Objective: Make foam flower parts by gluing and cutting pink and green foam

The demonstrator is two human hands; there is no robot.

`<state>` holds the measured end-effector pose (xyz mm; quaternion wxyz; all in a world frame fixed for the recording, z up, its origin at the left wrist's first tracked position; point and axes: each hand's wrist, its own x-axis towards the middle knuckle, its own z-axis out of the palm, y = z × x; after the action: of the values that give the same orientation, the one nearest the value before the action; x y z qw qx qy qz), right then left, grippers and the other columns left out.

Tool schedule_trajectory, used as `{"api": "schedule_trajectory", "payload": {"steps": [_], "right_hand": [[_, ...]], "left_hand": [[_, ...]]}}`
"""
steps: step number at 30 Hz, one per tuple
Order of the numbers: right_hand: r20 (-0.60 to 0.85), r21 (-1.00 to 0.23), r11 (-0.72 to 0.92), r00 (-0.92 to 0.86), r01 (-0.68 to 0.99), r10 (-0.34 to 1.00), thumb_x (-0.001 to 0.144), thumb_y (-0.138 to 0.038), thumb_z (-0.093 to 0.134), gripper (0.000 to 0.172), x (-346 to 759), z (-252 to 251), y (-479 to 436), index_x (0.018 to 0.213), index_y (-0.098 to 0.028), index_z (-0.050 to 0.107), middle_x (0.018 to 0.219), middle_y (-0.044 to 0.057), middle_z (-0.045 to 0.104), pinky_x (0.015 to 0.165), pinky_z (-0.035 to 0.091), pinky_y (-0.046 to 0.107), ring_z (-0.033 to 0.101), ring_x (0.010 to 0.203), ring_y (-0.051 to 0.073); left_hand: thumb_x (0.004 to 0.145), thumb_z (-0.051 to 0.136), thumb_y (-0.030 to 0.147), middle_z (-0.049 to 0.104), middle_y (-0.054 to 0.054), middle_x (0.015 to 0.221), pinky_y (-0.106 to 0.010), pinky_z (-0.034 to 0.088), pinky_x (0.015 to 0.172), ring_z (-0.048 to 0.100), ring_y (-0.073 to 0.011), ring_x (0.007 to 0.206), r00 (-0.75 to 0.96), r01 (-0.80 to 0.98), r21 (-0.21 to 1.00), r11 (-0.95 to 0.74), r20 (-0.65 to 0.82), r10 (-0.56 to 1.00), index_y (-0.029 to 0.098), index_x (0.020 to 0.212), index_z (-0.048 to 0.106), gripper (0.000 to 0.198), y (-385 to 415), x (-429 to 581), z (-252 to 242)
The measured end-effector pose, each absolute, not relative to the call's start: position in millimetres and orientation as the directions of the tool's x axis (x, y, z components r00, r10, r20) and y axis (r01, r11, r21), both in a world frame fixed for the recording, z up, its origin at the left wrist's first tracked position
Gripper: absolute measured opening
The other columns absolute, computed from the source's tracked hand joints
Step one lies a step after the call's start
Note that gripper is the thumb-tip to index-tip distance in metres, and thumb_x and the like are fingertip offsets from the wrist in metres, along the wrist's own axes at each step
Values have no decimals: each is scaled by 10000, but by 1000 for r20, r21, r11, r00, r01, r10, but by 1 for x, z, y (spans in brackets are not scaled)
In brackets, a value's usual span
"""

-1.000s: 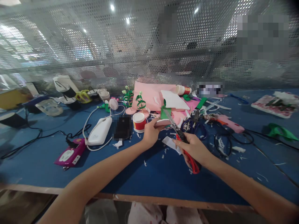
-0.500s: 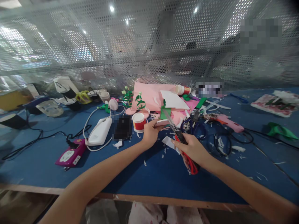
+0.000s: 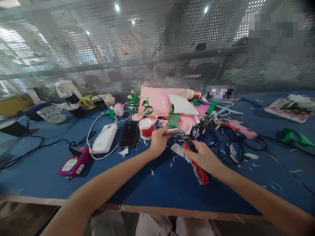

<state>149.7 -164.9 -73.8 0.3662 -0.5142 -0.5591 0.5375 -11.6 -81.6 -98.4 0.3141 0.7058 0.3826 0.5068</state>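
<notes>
My left hand [image 3: 158,140] is closed on a thin pink foam piece [image 3: 171,131], holding it flat above the blue table [image 3: 147,183]. My right hand [image 3: 205,157] grips red-handled scissors [image 3: 190,147], whose blades point up and left and meet the edge of the pink piece. A white scrap [image 3: 177,149] lies on the table just under the scissors. A red and white paper cup [image 3: 146,127] stands just left of my left hand.
Pink foam sheets [image 3: 159,100], green strips and curls, a pink glue gun [image 3: 237,127] with black cables, a white power bank [image 3: 104,138], a magenta socket block [image 3: 72,162] and white clippings litter the table. A perforated metal screen [image 3: 123,49] backs it. The wooden front edge [image 3: 172,211] is near.
Almost nothing has moved. The scissors and my right hand shifted very slightly left and up against the pink piece; my left hand stays where it was.
</notes>
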Motion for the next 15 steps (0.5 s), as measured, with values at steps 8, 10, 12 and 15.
{"api": "schedule_trajectory", "payload": {"steps": [8,10,12,15], "right_hand": [[-153,-978,-119,-201,171,968,763,-353,580,213,149,-76,-166,682,-221,434,396,-97,441,273,418,226,437,262,103],[-158,-979,-127,-191,162,969,759,-362,584,230,149,-77,-166,680,-223,418,401,-98,441,272,420,230,440,262,105],[-156,-979,-126,-189,163,969,758,-369,587,245,150,-77,-165,676,-224,408,403,-99,440,280,420,224,444,264,102],[-154,-977,-120,-199,174,968,761,-377,585,247,149,-76,-165,678,-221,412,403,-99,439,293,424,216,445,267,97]], "left_hand": [[698,632,110,709,-15,785,-236,494,658,620,-150,714,70,203,881,-427,422,904,144,870,714,194,-79,-10,-98],[696,629,98,712,-16,800,-235,496,673,625,-152,734,71,188,882,-432,426,902,147,869,715,198,-79,-10,-97],[696,626,89,714,-12,802,-231,494,676,626,-150,739,82,190,875,-445,438,895,153,865,718,202,-80,-10,-97],[694,637,100,712,-4,773,-224,488,646,620,-148,715,92,209,867,-453,444,891,162,862,724,199,-81,-10,-96]]}}
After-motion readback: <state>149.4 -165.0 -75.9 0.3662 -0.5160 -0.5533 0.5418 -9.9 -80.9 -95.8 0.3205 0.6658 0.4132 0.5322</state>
